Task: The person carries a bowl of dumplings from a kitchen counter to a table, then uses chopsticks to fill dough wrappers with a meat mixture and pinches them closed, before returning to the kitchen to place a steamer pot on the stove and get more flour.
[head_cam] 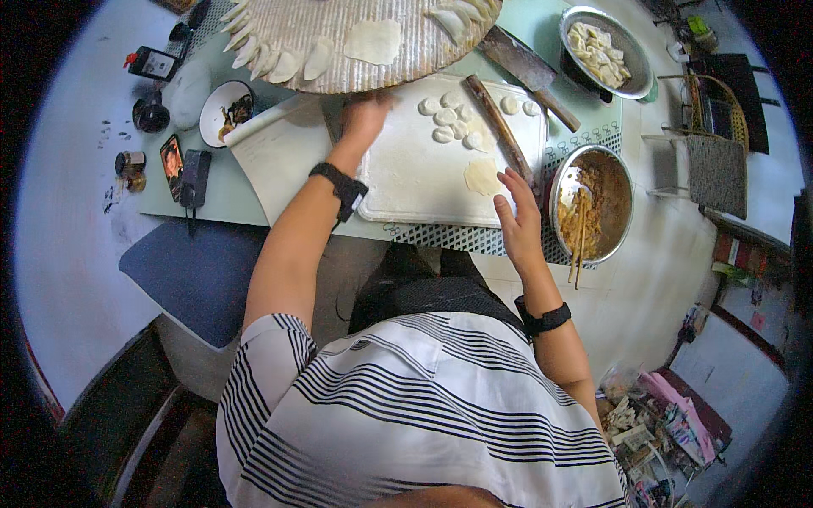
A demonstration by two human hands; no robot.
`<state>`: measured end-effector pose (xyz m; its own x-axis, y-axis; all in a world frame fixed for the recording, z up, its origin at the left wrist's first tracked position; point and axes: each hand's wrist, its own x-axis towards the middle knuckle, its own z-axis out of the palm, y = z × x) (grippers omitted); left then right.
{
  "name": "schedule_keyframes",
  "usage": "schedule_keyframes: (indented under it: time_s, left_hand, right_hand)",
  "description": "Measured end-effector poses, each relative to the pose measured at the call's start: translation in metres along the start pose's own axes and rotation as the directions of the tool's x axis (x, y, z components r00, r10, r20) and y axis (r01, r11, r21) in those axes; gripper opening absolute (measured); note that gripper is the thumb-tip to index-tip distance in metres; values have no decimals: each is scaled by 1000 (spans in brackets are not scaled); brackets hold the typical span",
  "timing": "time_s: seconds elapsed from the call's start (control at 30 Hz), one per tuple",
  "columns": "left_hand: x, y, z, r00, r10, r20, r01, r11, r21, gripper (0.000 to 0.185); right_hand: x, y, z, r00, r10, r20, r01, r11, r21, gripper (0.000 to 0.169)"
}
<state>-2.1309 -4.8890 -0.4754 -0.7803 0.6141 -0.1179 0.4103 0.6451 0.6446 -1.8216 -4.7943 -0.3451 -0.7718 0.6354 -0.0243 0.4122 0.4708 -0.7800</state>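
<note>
My left hand [367,117] is blurred, at the near edge of a round ribbed tray [330,38] bearing folded dumplings [286,65] and a flat dough wrapper [373,42]; its fingertips are partly hidden, so its grip is unclear. My right hand [522,222] is empty, fingers apart, beside another flat wrapper [481,176] on the floured white board [406,184]. Small dough discs [446,117] and a wooden rolling pin [498,127] lie on the board. Right of it, a metal bowl [625,209] holds filling [591,184] and chopsticks [579,238].
A cleaver [519,60] lies beyond the board, near a metal bowl of dumplings [597,54]. Left are a white bowl with dark food [213,117], a paper sheet [279,165], a black power adapter [195,178] and a dark-capped jar [130,164]. A blue-topped seat [197,273] stands below the table.
</note>
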Motion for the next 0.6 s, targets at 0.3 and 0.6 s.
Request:
schedule_keyframes:
  time_s: [0.3,0.6]
  left_hand:
    - [53,-50,46,919,128,-373,-218,953,-210,53]
    - [-64,61,-8,959,175,224,-154,982,-109,27]
  right_hand:
    - [4,24,4,994,95,-59,-91,994,65,29]
    - [-5,26,-15,991,126,-42,-123,989,78,24]
